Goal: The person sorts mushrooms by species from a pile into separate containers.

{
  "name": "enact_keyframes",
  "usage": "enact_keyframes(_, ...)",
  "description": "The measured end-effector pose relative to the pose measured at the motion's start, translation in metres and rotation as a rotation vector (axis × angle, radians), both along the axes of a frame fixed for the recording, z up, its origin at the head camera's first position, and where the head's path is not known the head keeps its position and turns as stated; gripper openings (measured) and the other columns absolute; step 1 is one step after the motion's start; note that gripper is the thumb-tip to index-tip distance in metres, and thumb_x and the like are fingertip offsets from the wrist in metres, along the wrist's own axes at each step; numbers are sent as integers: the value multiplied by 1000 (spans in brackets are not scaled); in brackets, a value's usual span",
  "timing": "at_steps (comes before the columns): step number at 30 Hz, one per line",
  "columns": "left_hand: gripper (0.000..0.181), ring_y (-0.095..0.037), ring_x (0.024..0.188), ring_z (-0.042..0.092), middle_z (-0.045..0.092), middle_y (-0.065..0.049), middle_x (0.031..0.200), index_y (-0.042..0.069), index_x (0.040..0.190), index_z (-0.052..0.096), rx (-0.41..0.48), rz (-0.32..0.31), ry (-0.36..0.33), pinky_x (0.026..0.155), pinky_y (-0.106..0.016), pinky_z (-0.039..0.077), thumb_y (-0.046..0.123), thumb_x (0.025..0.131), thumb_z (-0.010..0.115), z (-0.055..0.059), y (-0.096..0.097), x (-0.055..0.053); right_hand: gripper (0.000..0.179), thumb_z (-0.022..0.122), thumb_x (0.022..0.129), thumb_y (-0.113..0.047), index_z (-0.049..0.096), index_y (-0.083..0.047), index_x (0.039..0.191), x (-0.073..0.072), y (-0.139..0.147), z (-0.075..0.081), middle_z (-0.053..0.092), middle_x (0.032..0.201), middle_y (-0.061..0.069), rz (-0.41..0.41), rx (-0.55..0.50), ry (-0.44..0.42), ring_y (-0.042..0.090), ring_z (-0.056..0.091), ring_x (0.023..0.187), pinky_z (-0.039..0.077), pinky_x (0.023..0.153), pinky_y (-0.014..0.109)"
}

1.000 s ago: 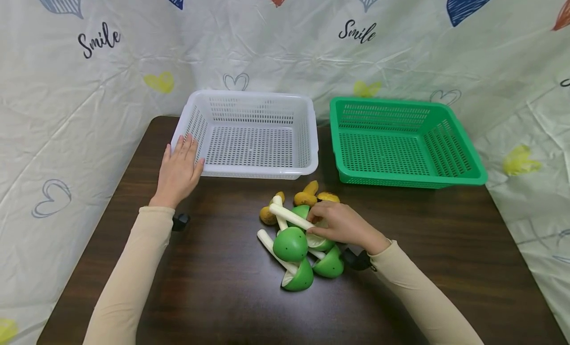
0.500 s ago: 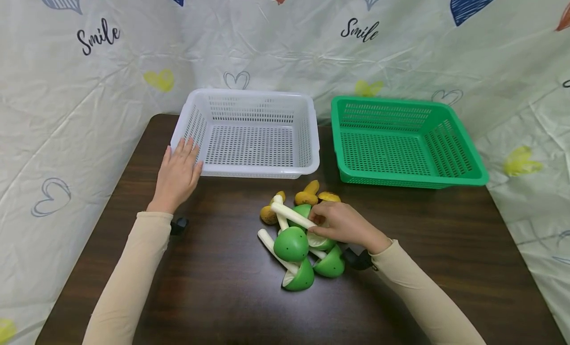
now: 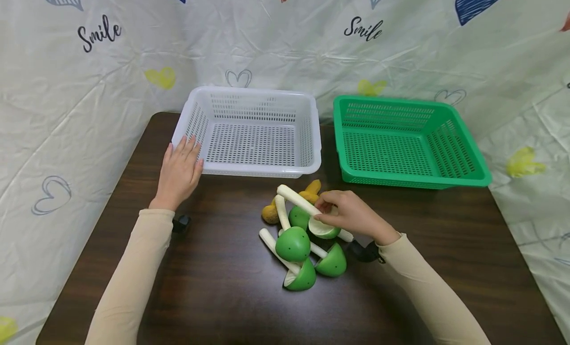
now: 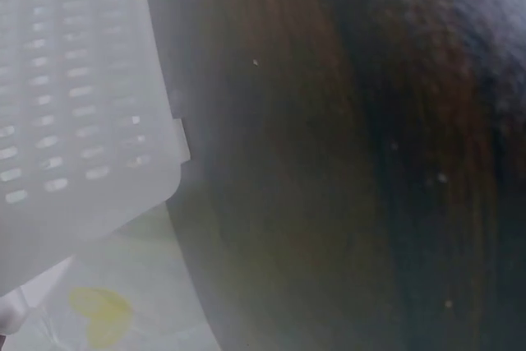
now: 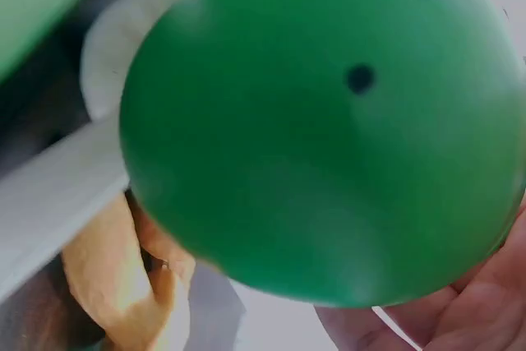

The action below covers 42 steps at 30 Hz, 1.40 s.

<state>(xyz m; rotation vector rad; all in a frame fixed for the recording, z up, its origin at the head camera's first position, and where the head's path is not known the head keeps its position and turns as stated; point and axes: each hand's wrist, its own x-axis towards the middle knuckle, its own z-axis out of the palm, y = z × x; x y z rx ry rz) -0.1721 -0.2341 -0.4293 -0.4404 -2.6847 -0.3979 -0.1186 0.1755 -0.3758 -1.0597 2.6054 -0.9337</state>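
Observation:
My right hand (image 3: 352,214) pinches a toy mushroom with a white stem (image 3: 296,199) and a green half-dome cap, above the pile. In the right wrist view its green cap (image 5: 329,145) with a dark dot fills much of the frame, my fingers beside it. Below lie several more green-capped mushrooms (image 3: 292,244) with white stems, overlapping one another. Behind them are yellow-brown, mushroom-like pieces (image 3: 269,214), partly hidden by the stems and my right hand. My left hand (image 3: 177,175) rests with straight fingers on the left rim of the white basket (image 3: 249,168).
A green basket (image 3: 414,180) stands to the right of the white one, both at the back of the dark wooden table (image 3: 222,295). A printed cloth (image 3: 276,38) hangs behind them. Each wrist wears a small black camera.
My right hand has lifted the held mushroom slightly up and to the right, baring another white stem below it. My left hand stays on the white basket's rim.

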Motion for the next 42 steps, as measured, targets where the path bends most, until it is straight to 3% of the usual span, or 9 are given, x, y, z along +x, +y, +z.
enact_keyframes(9,47,-38,134,32,42,-21,142,-8,131,50,10,-5,23,112,-51,10,23,96,43,0,1,2,10,73,81,-9,66,-9,89,-13,1,2,64,80,-4,-65,-168,-81,11,59,74,50,66,33)
enact_keyframes(17,47,-37,135,31,42,-20,142,-7,131,50,15,0,20,112,-51,9,24,96,42,0,2,2,9,71,83,-11,67,-8,91,-18,-4,6,65,85,0,-116,-250,-157,15,58,76,50,67,36)
enact_keyframes(21,46,-38,135,32,42,-21,142,-7,130,50,15,0,31,111,-52,10,23,96,42,-1,2,1,10,71,84,-13,68,-9,93,-22,-7,10,65,85,1,-128,-265,-156,16,58,76,49,65,32)
enact_keyframes(30,47,-37,136,30,42,-20,142,-6,130,50,20,-1,34,111,-53,12,24,96,41,-4,2,0,11,70,84,-11,68,-7,93,-34,-16,17,64,84,3,-149,-289,-144,18,57,76,48,67,37)
enact_keyframes(42,47,-37,135,31,43,-21,142,-7,131,50,35,-8,49,111,-53,11,24,96,41,-5,1,0,17,70,85,-12,68,-1,98,-59,-31,30,65,87,10,-199,-349,-142,21,58,78,47,70,38)
